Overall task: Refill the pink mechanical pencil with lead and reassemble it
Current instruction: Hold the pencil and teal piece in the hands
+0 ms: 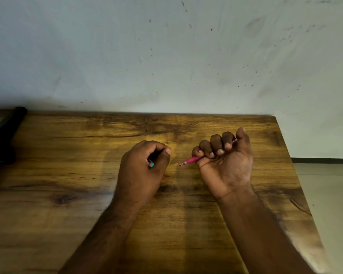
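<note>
Right hand (225, 155), palm up, fingers curled round pink mechanical pencil (192, 160); tip points left, toward left hand (145, 165). Left hand closed round small teal item (151, 164), identity unclear. Both over tabletop (67, 155), right-centre, nearer far edge.

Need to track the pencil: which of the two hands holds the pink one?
The right hand, palm up, fingers curled round the pink pencil. The left hand grips only something small and teal.

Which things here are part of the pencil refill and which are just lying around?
In the job:
pink mechanical pencil, gripped by the right hand
small teal item, held in the left hand

Lying about:
black object at the wooden table's far left edge
</note>
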{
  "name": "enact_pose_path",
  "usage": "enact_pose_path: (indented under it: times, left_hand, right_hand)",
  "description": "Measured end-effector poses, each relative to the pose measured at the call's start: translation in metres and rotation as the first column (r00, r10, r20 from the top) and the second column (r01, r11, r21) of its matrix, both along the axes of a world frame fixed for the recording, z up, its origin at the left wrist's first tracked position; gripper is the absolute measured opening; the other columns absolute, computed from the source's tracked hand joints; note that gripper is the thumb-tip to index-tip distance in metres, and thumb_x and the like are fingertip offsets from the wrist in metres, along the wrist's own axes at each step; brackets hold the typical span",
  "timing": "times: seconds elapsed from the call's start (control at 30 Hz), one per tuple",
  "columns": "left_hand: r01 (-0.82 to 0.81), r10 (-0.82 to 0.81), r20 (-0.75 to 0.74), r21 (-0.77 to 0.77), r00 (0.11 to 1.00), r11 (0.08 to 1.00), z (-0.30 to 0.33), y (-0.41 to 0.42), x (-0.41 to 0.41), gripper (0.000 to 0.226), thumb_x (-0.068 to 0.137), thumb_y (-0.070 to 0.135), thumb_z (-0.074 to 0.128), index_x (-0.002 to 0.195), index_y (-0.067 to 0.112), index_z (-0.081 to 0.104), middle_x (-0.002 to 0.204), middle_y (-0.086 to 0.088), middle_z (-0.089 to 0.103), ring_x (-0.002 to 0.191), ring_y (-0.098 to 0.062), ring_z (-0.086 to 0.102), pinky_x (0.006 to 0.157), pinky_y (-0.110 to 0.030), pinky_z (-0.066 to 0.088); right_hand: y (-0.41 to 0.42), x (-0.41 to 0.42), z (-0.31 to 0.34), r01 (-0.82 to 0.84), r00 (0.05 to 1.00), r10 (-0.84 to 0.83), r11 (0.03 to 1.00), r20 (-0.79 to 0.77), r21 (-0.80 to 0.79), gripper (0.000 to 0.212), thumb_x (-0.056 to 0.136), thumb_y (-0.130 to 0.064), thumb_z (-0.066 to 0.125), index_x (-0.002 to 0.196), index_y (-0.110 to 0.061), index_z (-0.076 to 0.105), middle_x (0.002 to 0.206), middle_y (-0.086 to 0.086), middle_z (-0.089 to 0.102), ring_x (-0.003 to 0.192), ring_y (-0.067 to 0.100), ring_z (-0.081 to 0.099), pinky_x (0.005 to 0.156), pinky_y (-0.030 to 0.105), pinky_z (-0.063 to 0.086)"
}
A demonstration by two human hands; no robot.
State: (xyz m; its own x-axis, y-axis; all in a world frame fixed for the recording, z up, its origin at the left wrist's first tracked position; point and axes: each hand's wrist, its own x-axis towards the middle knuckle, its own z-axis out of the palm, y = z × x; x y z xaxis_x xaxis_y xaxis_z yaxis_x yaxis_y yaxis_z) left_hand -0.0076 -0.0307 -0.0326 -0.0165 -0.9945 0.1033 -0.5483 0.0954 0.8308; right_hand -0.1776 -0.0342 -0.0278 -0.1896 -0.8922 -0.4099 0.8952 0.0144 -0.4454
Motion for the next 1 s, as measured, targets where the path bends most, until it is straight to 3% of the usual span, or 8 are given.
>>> enact_pose_path:
  times: [0.43,0.6,0.73,0.87,1.0]
  left_hand:
    - [0.004,-0.004,0.02,-0.007,1.0,1.0,-0.0001,-0.0002,0.0005,0.008,0.093,0.027,0.069,0.093,0.023,0.075,0.084,0.016,0.067,0.083,-0.002,0.063,0.069,-0.018,0.052]
    - [0.004,-0.003,0.012,-0.008,1.0,1.0,-0.0004,-0.0006,0.0,0.008,0.093,0.027,0.069,0.093,0.022,0.075,0.084,0.015,0.068,0.083,-0.003,0.064,0.07,-0.023,0.054]
    - [0.0,0.0,0.016,-0.009,1.0,1.0,-0.0002,-0.0014,-0.0001,0.008,0.094,0.027,0.069,0.093,0.023,0.075,0.084,0.015,0.068,0.083,-0.003,0.064,0.07,-0.024,0.055]
    - [0.006,-0.005,0.015,-0.011,1.0,1.0,0.0,-0.0007,-0.0002,0.009,0.093,0.028,0.068,0.093,0.023,0.075,0.084,0.015,0.068,0.082,-0.003,0.064,0.07,-0.023,0.054]
    - [0.004,-0.004,0.015,-0.015,1.0,1.0,-0.0004,-0.0002,0.0005,0.008,0.093,0.027,0.069,0.093,0.022,0.075,0.084,0.014,0.068,0.081,-0.003,0.064,0.07,-0.025,0.055]
  right_hand:
    - [0.0005,0.0009,0.0006,-0.011,1.0,0.011,1.0,0.015,-0.01,0.056,0.101,-0.055,0.043,0.059,-0.018,0.041,0.053,-0.002,0.03,0.055,0.015,0.025,0.061,0.032,0.03]
    - [0.0005,0.0005,-0.0006,-0.008,1.0,0.008,1.0,0.005,-0.022,0.055,0.103,-0.05,0.042,0.058,-0.018,0.04,0.052,-0.002,0.03,0.055,0.015,0.024,0.061,0.033,0.029]
    - [-0.0001,0.0006,-0.0006,-0.015,1.0,0.015,1.0,0.009,-0.019,0.057,0.099,-0.059,0.044,0.06,-0.018,0.042,0.054,-0.002,0.031,0.055,0.015,0.026,0.061,0.033,0.03]
    - [0.0001,0.0009,-0.0009,-0.019,1.0,0.019,0.999,-0.008,-0.033,0.054,0.104,-0.05,0.041,0.059,-0.018,0.041,0.054,-0.002,0.03,0.056,0.016,0.025,0.062,0.033,0.031]
    - [-0.0001,0.0009,0.0001,-0.024,1.0,0.025,0.999,0.012,-0.029,0.057,0.102,-0.057,0.041,0.061,-0.018,0.042,0.054,-0.002,0.031,0.055,0.015,0.027,0.062,0.033,0.031]
